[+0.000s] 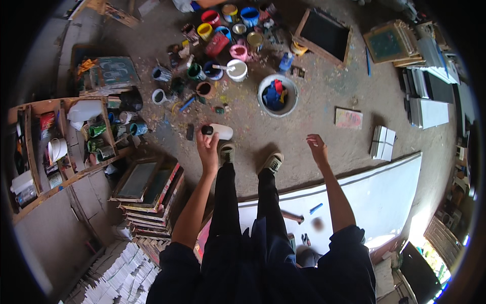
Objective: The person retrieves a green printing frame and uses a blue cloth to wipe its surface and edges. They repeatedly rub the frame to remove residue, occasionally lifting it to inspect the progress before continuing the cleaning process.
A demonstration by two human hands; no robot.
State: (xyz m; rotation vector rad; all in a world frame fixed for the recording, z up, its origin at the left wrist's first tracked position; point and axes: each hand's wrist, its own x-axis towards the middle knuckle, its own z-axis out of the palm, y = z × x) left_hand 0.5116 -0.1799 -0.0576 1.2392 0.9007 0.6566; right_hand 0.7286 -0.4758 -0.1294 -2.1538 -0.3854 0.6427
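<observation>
My left hand [207, 151] is out in front of my left leg, its bent fingers at the black-capped end of a white bottle [221, 131]. The bottle lies sideways in the view, cap to the left, and my fingers cover part of it. A small dark block [190, 132] is on the floor just left of that hand. My right hand [317, 148] is held out to the right above the floor, fingers loosely bent and holding nothing. A grey-white bucket [293, 104] with dark, blue and red contents stands ahead of my feet.
Several paint cans and pots, among them a white tub [237, 71], crowd the floor ahead. Wooden frames [152, 185] are stacked at left beside a wooden shelf [66, 180]. A white board [377, 187] spreads behind my right hand. A tied paper bundle [383, 143] sits farther right.
</observation>
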